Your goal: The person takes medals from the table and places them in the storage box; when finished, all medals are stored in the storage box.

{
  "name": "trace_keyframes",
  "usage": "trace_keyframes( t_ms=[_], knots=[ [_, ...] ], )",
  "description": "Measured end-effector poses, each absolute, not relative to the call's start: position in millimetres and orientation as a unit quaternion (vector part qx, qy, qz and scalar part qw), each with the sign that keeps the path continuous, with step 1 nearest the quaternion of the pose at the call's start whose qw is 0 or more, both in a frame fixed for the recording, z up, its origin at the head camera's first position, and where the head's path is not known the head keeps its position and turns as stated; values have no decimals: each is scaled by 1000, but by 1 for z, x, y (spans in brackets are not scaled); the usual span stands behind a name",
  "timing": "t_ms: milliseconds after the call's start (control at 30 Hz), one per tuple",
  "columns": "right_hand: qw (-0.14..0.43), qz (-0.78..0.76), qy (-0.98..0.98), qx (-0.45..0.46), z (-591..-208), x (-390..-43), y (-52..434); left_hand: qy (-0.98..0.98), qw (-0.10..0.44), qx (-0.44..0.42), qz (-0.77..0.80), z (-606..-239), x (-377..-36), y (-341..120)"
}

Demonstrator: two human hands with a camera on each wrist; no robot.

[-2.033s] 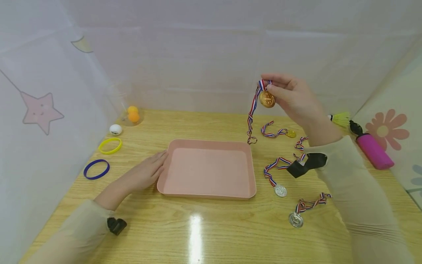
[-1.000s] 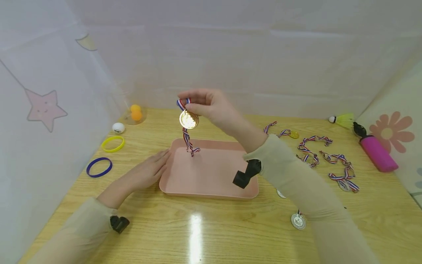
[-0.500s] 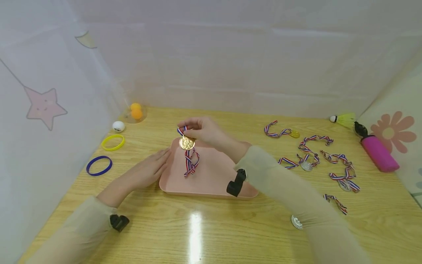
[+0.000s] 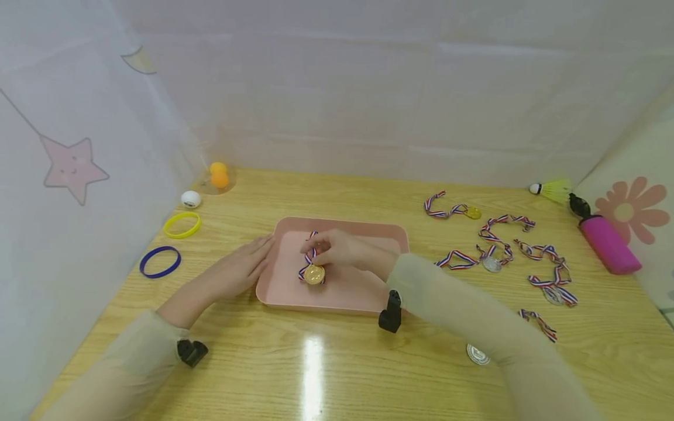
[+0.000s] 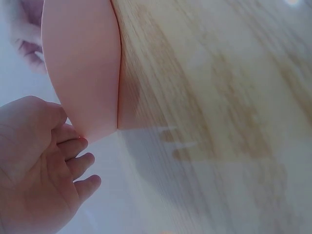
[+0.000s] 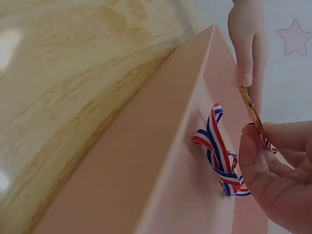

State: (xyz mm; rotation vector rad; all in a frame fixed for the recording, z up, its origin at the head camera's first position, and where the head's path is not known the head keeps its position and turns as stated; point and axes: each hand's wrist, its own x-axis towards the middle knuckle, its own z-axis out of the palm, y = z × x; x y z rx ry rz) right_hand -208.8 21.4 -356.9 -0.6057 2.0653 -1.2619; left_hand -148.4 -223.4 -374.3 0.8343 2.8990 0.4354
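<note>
My right hand [image 4: 337, 248] is low over the left part of the pink tray [image 4: 363, 286], its thumb and fingers pinching a gold medal [image 4: 315, 275] at the top, where the ribbon joins. In the right wrist view the medal [image 6: 251, 108] appears edge-on between thumb and fingers. Its red, white and blue ribbon [image 6: 222, 158] lies bunched on the tray floor. My left hand [image 4: 239, 272] rests against the tray's left side with fingers fairly straight. Seen from the left wrist, its fingertips [image 5: 80, 142] touch the tray's wall [image 5: 83, 63].
Right of the tray lie another gold medal [image 4: 473, 213] and several silver medals [image 4: 492, 265] with ribbons. A shuttlecock [image 4: 553, 190] and a magenta pump [image 4: 609, 245] are far right. At left are a blue wristband [image 4: 160, 275], a yellow wristband [image 4: 181, 235], a white ball [image 4: 191, 199] and orange balls [image 4: 219, 179].
My right hand has carried the gold medal leftward from above the table's right side, then lowered it into the tray, where its ribbon has bunched up. The left hand stays at the tray's side.
</note>
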Motion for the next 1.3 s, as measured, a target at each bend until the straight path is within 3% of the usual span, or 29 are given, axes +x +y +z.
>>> trace_keyframes(
  t_ms=[500,833,1300],
  knots=[
    [387,-409,787,-252,-381,-201,20,948,42,278,147,-372,-148,-222],
    [360,-414,793,-264,-382,-197,-14,947,35,279,153,-371,-148,-222],
    [355,-475,777,-211,-385,-191,-40,945,41,286,151,-371,-149,-224]
  ],
)
